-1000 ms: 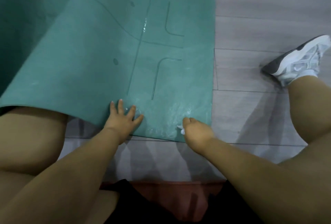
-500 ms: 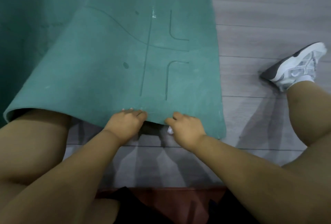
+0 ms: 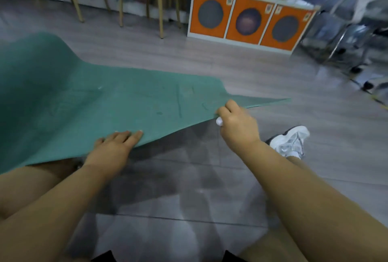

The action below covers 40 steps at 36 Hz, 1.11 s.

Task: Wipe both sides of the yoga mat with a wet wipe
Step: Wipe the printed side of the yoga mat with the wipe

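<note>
Left hand [image 3: 111,148] gripping mat [image 3: 88,104] edge, right hand [image 3: 238,124] pinching lifted edge with wipe [image 3: 219,121] tucked inside, bins [image 3: 249,20] beyond hands

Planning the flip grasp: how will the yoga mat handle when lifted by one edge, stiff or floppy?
Likely floppy: the yoga mat bends and humps up at far left while its near edge is raised. Probably light for its size, since the right hand lifts a corner with a pinch while also holding the wet wipe. It may sag between grips; the left hand supports the edge separately.

Mat [image 3: 105,102] left, shoe [image 3: 289,142] right, cabinet [image 3: 247,20] behind
</note>
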Motion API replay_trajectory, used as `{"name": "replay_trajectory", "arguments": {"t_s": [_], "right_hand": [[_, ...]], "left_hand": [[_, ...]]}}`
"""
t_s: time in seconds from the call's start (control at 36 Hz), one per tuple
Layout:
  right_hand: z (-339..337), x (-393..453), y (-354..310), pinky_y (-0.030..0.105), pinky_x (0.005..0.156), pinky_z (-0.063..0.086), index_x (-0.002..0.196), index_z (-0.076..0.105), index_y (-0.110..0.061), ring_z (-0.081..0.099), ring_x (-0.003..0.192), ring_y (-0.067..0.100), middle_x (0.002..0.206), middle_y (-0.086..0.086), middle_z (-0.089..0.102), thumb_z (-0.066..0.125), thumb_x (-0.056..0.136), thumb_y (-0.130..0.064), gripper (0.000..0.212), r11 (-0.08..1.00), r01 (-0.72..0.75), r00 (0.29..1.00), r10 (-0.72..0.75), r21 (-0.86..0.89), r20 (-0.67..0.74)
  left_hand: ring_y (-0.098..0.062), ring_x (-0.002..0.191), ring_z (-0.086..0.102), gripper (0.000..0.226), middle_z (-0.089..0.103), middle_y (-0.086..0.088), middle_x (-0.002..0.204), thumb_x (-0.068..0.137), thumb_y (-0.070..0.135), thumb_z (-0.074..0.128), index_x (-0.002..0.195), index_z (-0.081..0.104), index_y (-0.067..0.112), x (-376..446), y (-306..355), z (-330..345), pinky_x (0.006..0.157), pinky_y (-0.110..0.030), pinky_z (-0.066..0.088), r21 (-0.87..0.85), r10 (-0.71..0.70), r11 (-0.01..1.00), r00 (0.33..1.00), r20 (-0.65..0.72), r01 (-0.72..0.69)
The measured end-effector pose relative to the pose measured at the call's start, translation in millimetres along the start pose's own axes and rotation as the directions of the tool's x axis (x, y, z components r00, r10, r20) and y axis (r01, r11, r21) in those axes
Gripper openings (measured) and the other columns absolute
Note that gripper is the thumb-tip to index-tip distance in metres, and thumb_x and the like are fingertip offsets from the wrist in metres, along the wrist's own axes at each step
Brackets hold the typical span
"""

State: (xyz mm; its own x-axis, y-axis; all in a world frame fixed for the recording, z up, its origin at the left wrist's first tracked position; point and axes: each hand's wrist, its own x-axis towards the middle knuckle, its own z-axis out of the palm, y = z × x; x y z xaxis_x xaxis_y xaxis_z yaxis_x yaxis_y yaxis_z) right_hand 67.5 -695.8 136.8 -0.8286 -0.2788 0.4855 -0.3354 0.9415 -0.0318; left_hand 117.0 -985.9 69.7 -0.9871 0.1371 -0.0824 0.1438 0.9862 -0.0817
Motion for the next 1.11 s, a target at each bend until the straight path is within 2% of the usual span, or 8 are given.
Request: {"name": "replay_trajectory", "arguments": {"t_s": [0.19, 0.33, 0.44, 0.5, 0.56, 0.61, 0.86, 1.11], "right_hand": [[-58.5, 17.5, 68.0, 0.018, 0.043, 0.014, 0.069, 0.061, 0.000, 0.043, 0.044, 0.032, 0.070, 0.017, 0.051, 0.057, 0.069, -0.003, 0.005, 0.997, -0.067, 0.968, 0.055, -0.042, -0.246], [-104.7, 10.1, 144.5, 0.028, 0.039, 0.029, 0.072, 0.063, 0.001, 0.048, 0.048, 0.037, 0.073, 0.021, 0.052, 0.053, 0.065, 0.002, 0.012, 0.973, -0.226, 0.921, 0.200, -0.042, -0.336], [-127.3, -4.8, 207.6, 0.043, 0.048, 0.042, 0.084, 0.066, 0.003, 0.053, 0.063, 0.044, 0.086, 0.026, 0.054, 0.049, 0.075, -0.003, 0.020, 0.909, -0.417, 0.853, 0.386, -0.015, -0.352], [-137.2, -12.3, 234.9, 0.046, 0.055, 0.044, 0.092, 0.066, 0.004, 0.054, 0.071, 0.045, 0.093, 0.026, 0.053, 0.053, 0.079, 0.004, 0.019, 0.862, -0.505, 0.826, 0.464, -0.054, -0.318], [-143.7, -19.1, 260.1, 0.044, 0.062, 0.040, 0.102, 0.065, 0.002, 0.053, 0.079, 0.044, 0.101, 0.025, 0.051, 0.052, 0.084, 0.001, 0.022, 0.803, -0.585, 0.798, 0.545, -0.113, -0.258], [-144.8, -26.6, 282.4, 0.039, 0.065, 0.036, 0.111, 0.061, -0.003, 0.054, 0.084, 0.043, 0.108, 0.022, 0.047, 0.049, 0.089, -0.003, 0.024, 0.741, -0.646, 0.763, 0.625, -0.181, -0.166], [-98.7, -64.1, 311.8, 0.040, 0.085, 0.044, 0.114, 0.057, -0.005, 0.053, 0.105, 0.039, 0.114, 0.019, 0.049, 0.048, 0.090, -0.009, 0.026, 0.681, -0.690, 0.663, 0.731, -0.247, 0.162], [-7.1, -52.0, 250.9, 0.041, 0.085, 0.046, 0.114, 0.058, -0.009, 0.055, 0.105, 0.037, 0.117, 0.015, 0.048, 0.047, 0.091, -0.016, 0.026, 0.763, -0.624, 0.657, 0.630, -0.170, 0.415]], "left_hand": [[-0.029, 0.127, 0.048, 0.065, 0.036, -0.006, 0.150, 0.087, 0.000, 0.045, 0.147, 0.029, 0.019, 15.7, 69.9, -56.4, 0.102, -0.033, 0.038, -0.238, 0.067, 0.966, 0.987, -0.150, -0.101], [-0.025, 0.052, 0.066, 0.048, 0.071, -0.007, 0.084, 0.063, 0.008, 0.039, 0.107, 0.055, 0.015, 50.9, 146.3, -94.2, 0.038, -0.029, 0.049, -0.100, 0.249, 0.939, 0.850, -0.464, -0.330], [-0.021, 0.039, 0.059, 0.035, 0.066, -0.002, 0.068, 0.063, 0.017, 0.033, 0.094, 0.046, 0.019, 78.6, 209.7, -128.2, 0.029, -0.026, 0.039, -0.047, 0.344, 0.901, 0.775, -0.530, -0.432], [-0.023, 0.048, 0.064, 0.033, 0.068, -0.004, 0.075, 0.066, 0.010, 0.041, 0.097, 0.051, 0.016, 88.7, 241.6, -146.6, 0.036, -0.027, 0.046, -0.067, 0.339, 0.901, 0.789, -0.512, -0.429], [-0.029, 0.090, 0.067, 0.040, 0.065, -0.009, 0.111, 0.084, 0.003, 0.044, 0.121, 0.052, 0.014, 105.6, 274.2, -154.8, 0.071, -0.034, 0.054, -0.151, 0.320, 0.897, 0.846, -0.427, -0.416], [-0.027, 0.119, 0.053, 0.040, 0.050, -0.007, 0.135, 0.098, 0.016, 0.041, 0.138, 0.040, 0.020, 123.8, 303.2, -152.3, 0.095, -0.032, 0.041, -0.180, 0.379, 0.881, 0.881, -0.285, -0.437], [-0.017, 0.135, 0.037, 0.047, 0.039, 0.003, 0.148, 0.097, 0.041, 0.046, 0.142, 0.040, 0.027, 148.5, 346.0, -91.3, 0.108, -0.026, 0.031, -0.265, 0.564, 0.805, 0.823, 0.064, -0.531], [-0.018, 0.131, 0.041, 0.049, 0.040, 0.003, 0.145, 0.094, 0.042, 0.048, 0.141, 0.038, 0.031, 157.1, 236.7, -11.9, 0.105, -0.031, 0.037, -0.148, 0.323, 0.946, 0.877, 0.355, -0.288]]}}
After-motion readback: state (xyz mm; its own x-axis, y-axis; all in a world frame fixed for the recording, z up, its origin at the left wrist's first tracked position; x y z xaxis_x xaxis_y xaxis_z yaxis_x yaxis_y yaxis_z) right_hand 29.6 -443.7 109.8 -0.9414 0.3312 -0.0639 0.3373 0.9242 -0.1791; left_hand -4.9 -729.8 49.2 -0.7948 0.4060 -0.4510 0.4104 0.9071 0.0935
